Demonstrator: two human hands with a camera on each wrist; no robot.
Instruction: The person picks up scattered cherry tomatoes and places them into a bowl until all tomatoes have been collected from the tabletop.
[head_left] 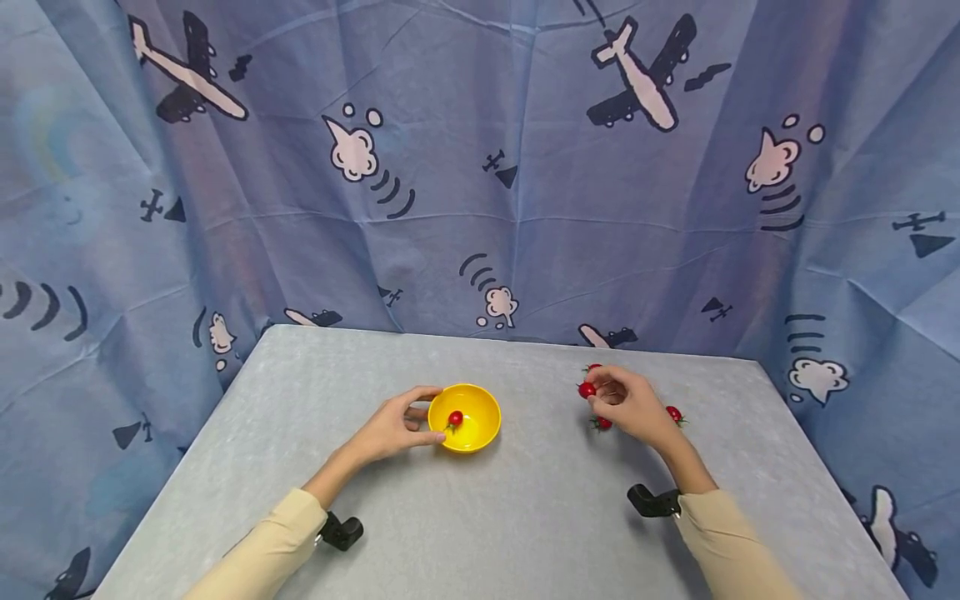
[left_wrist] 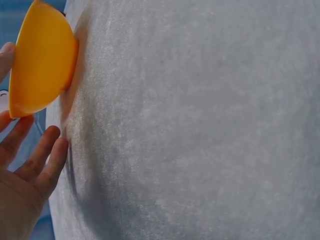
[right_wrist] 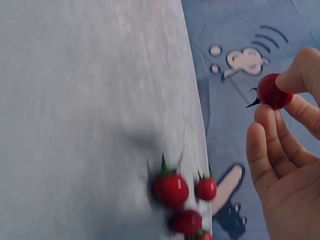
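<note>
A yellow bowl (head_left: 483, 425) stands upright on the table, with one cherry tomato (head_left: 455, 418) inside. At its left side my left hand (head_left: 393, 429) holds the rim between thumb and index finger. In the left wrist view the other fingers (left_wrist: 42, 160) are spread beside the bowl (left_wrist: 45, 60). To the right, my right hand (head_left: 626, 408) pinches a red cherry tomato (right_wrist: 270, 91) between thumb and index finger, lifted above the table. Several cherry tomatoes (right_wrist: 171, 190) with green stems lie on the table below and around that hand, partly hidden by it in the head view.
A pale grey cloth covers the table (head_left: 525, 517). Behind it hangs a blue curtain (head_left: 450, 167) printed with planes and clouds. One cherry tomato (head_left: 675, 414) lies right of the right wrist. Black wrist cameras (head_left: 654, 502) are strapped to both forearms.
</note>
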